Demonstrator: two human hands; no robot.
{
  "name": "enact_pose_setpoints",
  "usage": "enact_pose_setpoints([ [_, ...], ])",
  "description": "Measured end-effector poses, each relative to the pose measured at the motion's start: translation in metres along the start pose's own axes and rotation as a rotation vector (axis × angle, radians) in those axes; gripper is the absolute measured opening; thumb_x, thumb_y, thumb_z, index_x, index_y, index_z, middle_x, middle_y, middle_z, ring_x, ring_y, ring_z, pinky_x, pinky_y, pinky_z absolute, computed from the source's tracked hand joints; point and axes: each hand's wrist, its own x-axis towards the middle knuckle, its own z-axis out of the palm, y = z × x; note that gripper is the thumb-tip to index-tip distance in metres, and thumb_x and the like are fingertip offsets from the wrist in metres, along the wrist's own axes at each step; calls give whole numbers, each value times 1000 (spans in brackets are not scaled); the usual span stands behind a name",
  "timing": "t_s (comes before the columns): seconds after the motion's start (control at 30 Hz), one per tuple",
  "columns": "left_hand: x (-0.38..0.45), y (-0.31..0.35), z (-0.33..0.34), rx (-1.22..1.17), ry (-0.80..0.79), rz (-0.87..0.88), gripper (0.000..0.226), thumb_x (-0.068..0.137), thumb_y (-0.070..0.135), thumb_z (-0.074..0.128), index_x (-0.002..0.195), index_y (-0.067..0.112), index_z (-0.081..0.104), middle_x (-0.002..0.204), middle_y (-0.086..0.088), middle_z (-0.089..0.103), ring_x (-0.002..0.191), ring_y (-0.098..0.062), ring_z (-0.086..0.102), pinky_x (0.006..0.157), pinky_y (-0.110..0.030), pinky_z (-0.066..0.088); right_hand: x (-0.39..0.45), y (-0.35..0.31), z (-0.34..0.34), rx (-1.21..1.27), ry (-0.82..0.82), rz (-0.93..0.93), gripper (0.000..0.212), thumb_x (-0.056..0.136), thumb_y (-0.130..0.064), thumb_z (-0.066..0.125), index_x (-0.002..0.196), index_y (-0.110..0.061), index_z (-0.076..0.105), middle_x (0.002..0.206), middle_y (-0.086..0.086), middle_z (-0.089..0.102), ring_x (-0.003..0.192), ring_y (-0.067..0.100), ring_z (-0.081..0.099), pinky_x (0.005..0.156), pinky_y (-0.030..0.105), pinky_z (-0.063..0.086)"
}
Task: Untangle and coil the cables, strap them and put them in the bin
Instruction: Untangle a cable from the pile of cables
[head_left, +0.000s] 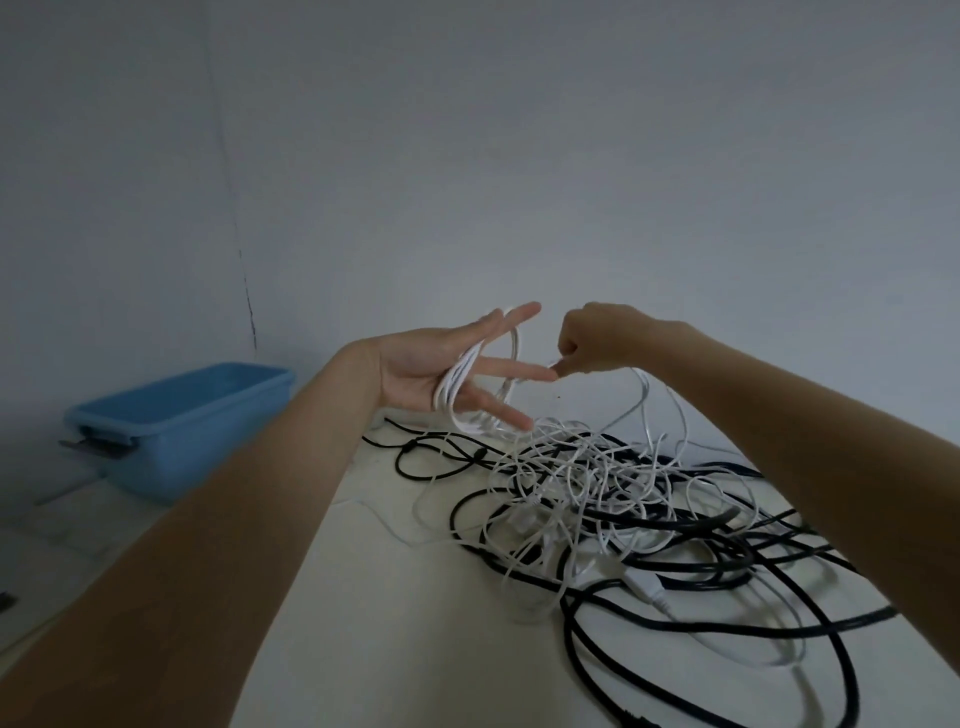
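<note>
- My left hand (436, 366) is raised palm-up, fingers straight and spread; several loops of a white cable (464, 382) are wound around them.
- My right hand (597, 338) is curled, thumb and forefinger pinching the same white cable just beside my left fingertips.
- From the right hand the cable drops into a tangled pile (613, 499) of white and black cables on the white table (363, 623).
- The blue bin (182, 426) sits open to the left, well apart from the pile.
</note>
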Motion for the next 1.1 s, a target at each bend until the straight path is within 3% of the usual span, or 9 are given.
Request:
enact_pose_setpoints([
  [0.13, 1, 9, 0, 119, -22, -62, 57, 86, 54, 26, 142, 51, 18, 142, -4, 46, 80, -26, 72, 64, -30, 56, 3, -5, -3, -6, 62, 64, 45, 85, -50, 60, 59, -14, 54, 59, -3, 53, 63, 21, 57, 56, 22, 37],
  [0.3, 1, -5, -3, 383, -89, -384, 62, 84, 60, 28, 142, 55, 7, 152, 2, 31, 86, -25, 71, 67, -22, 54, 4, 7, -38, -67, 306, 183, 31, 87, -36, 64, 105, -10, 66, 108, 15, 61, 103, 33, 59, 76, 32, 39],
  [0.4, -17, -16, -28, 347, 13, -451, 55, 85, 61, 29, 138, 57, 13, 152, 2, 33, 90, -30, 70, 91, -34, 48, -2, 27, -54, -116, 364, 270, 29, 89, -34, 62, 102, -8, 64, 96, 14, 56, 95, 33, 58, 74, 35, 40],
  [0.6, -27, -36, -49, 400, 236, -604, 87, 82, 66, 37, 151, 28, 0, 151, -7, 35, 80, -23, 71, 80, -25, 54, 5, 31, -48, -330, 479, 346, 31, 92, -33, 56, 108, -7, 60, 108, 16, 62, 115, 32, 46, 94, 41, 34],
  [0.67, -25, -34, -51, 372, 311, -538, 75, 90, 62, 30, 151, 31, -1, 148, -4, 39, 86, -23, 71, 93, -32, 48, 5, 25, -36, -361, 384, 361, 31, 93, -33, 53, 114, -12, 59, 115, 12, 60, 120, 29, 44, 102, 44, 27],
  [0.77, -23, -25, -50, 396, 341, -486, 72, 90, 65, 24, 150, 29, 8, 142, -5, 49, 90, -17, 69, 79, -24, 47, 6, 15, -6, -411, 74, 319, 29, 93, -28, 54, 119, -15, 56, 121, 7, 59, 124, 25, 46, 111, 55, 9],
  [0.87, -17, -23, -45, 338, 348, -482, 71, 92, 63, 30, 150, 29, 6, 148, -5, 40, 85, -22, 72, 73, -27, 50, 16, -5, 11, -206, -68, 230, 22, 89, -20, 59, 107, -8, 62, 104, 4, 61, 115, 24, 52, 111, 60, 11],
  [0.97, -8, -29, -36, 241, 338, -443, 74, 92, 60, 35, 151, 27, 7, 153, -7, 30, 84, -24, 72, 63, -25, 57, 20, -35, 3, 437, -137, 7, 18, 90, -19, 60, 97, -3, 65, 88, 3, 65, 91, 21, 64, 87, 28, 48],
  [1.1, -1, -37, -30, 276, 327, -290, 64, 97, 41, 42, 150, 31, 8, 141, -5, 47, 82, -25, 72, 51, -19, 53, 11, -58, -13, 1137, -186, -167, 13, 89, -7, 60, 76, -5, 58, 50, -4, 42, 46, 9, 34, 47, 16, 32],
])
